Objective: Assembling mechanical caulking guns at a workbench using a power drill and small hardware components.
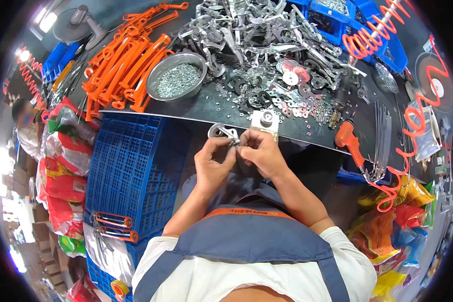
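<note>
In front of my chest, just off the bench's near edge, my two hands meet over a small silver metal part with a ring at one end. My left hand pinches it between thumb and fingers. My right hand is closed at the part's other end, fingertips pressed together; whatever they grip there is hidden. Right beside the right hand, a small metal fixture with a round knob sits at the bench edge. Beyond it lie loose nuts, washers and dark rings.
A metal bowl of small fasteners stands beside orange handles. Silver castings are heaped at the back. An orange power tool hangs at the right, near coiled red hoses. Blue crates stand at my left.
</note>
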Demonstrator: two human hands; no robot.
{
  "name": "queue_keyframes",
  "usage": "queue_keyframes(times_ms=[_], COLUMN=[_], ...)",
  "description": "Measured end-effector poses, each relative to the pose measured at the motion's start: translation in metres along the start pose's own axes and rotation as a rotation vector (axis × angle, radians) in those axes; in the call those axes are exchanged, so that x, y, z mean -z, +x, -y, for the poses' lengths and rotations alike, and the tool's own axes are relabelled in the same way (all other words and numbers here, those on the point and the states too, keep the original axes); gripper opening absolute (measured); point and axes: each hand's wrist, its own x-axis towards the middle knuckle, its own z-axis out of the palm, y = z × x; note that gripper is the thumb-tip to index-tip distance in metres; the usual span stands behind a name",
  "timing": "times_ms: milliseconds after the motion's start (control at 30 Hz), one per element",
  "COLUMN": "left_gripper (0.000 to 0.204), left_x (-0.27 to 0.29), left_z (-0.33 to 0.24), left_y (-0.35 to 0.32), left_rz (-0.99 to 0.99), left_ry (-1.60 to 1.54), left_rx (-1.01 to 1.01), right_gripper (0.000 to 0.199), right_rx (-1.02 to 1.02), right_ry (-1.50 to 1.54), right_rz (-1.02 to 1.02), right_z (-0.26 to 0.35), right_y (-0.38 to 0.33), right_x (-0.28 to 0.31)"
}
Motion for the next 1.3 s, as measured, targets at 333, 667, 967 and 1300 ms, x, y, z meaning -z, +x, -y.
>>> queue_keyframes(times_ms=[333,667,967,1300], left_gripper=[0.009,0.009,0.008,0.012], left_x=[0.03,0.022,0.023,0.012], left_z=[0.013,0.011,0.006,-0.012], left_y=[0.018,0.007,0.002,-0.001], left_rz=[-0.08,-0.069,-0.05,0.05], left_ry=[-0.605,-0.62,-0.652,-0.659], left_rx=[0.257,0.249,0.256,0.316], right_gripper=[0.015,0.026,0.018,0.01], right_rx=[0.207,0.317,0.053,0.433], right_ry=[-0.914,-1.681,-1.878,-2.242], right_rz=[-0.676,-0.553,-0.279,-0.28], right_z=[0.05,0.065,0.093,0.08], right_y=[0.006,0.068,0.077,0.075], right_x=[0.142,0.244,0.245,0.237])
